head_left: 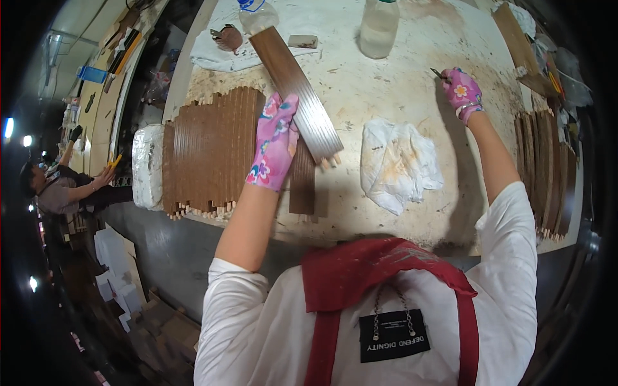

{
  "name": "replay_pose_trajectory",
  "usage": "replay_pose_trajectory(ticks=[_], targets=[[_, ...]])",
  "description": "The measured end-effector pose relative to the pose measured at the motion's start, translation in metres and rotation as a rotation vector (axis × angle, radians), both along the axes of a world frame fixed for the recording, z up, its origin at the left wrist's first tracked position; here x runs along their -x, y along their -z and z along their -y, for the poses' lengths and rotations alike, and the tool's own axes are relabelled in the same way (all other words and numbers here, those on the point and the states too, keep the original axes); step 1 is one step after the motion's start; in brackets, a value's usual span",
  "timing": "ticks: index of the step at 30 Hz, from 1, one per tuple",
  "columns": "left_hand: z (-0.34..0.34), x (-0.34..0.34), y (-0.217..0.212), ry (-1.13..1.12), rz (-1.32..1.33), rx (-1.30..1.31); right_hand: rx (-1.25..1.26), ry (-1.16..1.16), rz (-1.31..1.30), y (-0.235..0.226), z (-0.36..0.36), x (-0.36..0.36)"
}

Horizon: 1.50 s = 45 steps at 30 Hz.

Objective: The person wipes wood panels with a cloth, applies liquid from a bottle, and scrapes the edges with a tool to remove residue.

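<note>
My left hand (275, 141), in a pink flowered glove, grips a long dark brown wooden slat (295, 90) that slants from the upper left down to the table's middle. Under it lies another short brown slat (301, 186). A row of similar slats (209, 151) lies side by side just left of that hand. My right hand (461, 90), gloved the same way, is raised at the far right of the table and pinches a thin dark tool (439, 73). Between the hands lies a crumpled white rag (399, 164).
The stained worktable (393, 96) carries two clear plastic bottles (378, 26), a white cloth (215, 58) and a small block (302, 41) at the back. More slats are stacked at the right edge (547, 170). A white foam block (147, 166) sits at the left edge. Another person (61, 190) works at far left.
</note>
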<state>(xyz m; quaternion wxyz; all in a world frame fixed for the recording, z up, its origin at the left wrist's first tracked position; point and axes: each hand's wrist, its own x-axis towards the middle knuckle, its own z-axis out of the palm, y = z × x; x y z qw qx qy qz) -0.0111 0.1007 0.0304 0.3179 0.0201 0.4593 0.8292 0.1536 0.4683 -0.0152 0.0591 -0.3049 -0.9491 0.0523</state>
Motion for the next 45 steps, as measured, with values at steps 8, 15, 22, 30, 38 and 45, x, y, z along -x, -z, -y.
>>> replay_pose_trajectory(ticks=[8, 15, 22, 30, 38, 45], targets=[[-0.018, -0.118, 0.039, 0.45, 0.034, 0.366, 1.032, 0.329, -0.747, -0.048, 0.073, -0.115], [-0.062, -0.118, 0.055, 0.495, -0.202, 0.477, 1.27, 0.18, -0.905, -0.068, 0.121, -0.198], [-0.018, -0.074, 0.027, 0.818, -0.634, 0.865, 0.931, 0.134, -0.438, -0.032, 0.209, -0.198], [-0.042, -0.078, 0.034, 0.552, -1.671, 0.763, 0.672, -0.003, -0.227, -0.016, 0.241, -0.175], [-0.048, -0.082, 0.081, 0.51, -1.943, 0.715, 0.507, 0.059, 0.052, -0.02, 0.239, -0.158], [-0.048, -0.083, 0.078, 0.494, -1.943, 0.732, 0.66, 0.035, -0.177, -0.008, 0.235, -0.16]])
